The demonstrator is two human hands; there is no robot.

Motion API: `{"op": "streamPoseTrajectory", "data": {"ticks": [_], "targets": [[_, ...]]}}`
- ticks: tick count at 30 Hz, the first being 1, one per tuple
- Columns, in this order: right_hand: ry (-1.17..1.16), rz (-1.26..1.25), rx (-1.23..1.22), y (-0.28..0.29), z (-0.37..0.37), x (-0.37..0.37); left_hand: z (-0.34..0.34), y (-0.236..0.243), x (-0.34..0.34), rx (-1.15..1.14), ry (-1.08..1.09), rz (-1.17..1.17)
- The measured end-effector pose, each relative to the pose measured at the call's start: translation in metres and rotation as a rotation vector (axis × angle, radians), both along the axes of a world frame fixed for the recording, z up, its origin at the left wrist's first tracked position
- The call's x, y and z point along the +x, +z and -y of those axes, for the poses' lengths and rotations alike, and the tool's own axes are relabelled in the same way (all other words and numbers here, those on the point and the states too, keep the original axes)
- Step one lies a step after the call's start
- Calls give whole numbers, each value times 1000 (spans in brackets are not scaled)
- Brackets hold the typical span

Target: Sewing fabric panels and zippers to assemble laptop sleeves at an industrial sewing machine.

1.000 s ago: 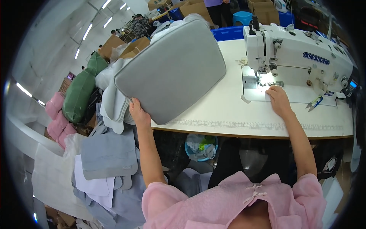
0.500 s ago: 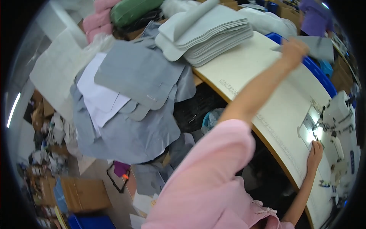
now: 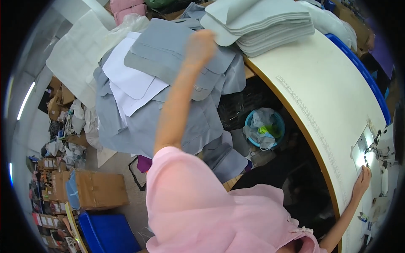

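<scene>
My left hand (image 3: 201, 47) reaches across to the far left, over a pile of grey fabric panels (image 3: 162, 42) and beside a thick stack of pale grey-green panels (image 3: 274, 36). Its fingers are smeared by motion, so their grip does not show. At the right, my right hand (image 3: 362, 180) rests on the white table by the lit needle plate of a sewing machine (image 3: 382, 147). Its fingers are pressed together; whatever they may hold is too small to make out. White panels (image 3: 130, 80) lie among the grey ones.
A blue rim (image 3: 363, 74) runs along the far edge of the curved white table (image 3: 312, 80). Below its near edge stands a blue basket (image 3: 282, 126) with plastic scraps. A cardboard box (image 3: 103, 189) and a blue bin (image 3: 109, 232) sit at the lower left.
My left hand has swung left from the table's far edge to the fabric pile. The grey sheet beyond that edge is out of view. My right hand stays by the needle plate; the view has shifted.
</scene>
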State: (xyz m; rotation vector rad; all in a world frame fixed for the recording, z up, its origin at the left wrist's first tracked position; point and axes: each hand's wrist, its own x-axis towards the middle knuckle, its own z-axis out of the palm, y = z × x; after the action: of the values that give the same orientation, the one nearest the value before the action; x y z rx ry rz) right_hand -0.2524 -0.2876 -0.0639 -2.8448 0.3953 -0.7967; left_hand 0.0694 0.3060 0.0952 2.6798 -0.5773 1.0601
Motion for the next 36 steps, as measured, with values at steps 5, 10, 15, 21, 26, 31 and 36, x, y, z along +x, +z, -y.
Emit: {"op": "streamPoseTrajectory", "data": {"ticks": [5, 10, 15, 21, 26, 31, 36], "targets": [[25, -4, -47, 1, 4, 3, -92, 6, -25, 99, 113, -210], [18, -27, -67, 5, 5, 3, -85, -9, -61, 412, 320, -227], [-20, -53, -50, 3, 4, 3, -98, -19, -46, 509, 320, -259], [-38, -38, -26, 9, -4, 0, -99, -4, -14, 526, 400, -121], [-6, -34, -26, 1, 8, 0, -110, 101, 91, 285, 424, -45], [-27, -40, -58, 2, 6, -1, -28, 82, 42, -132, -184, 175], [-46, -43, -69, 8, -1, -2, -61, 14, 14, 312, 105, -647]]}}
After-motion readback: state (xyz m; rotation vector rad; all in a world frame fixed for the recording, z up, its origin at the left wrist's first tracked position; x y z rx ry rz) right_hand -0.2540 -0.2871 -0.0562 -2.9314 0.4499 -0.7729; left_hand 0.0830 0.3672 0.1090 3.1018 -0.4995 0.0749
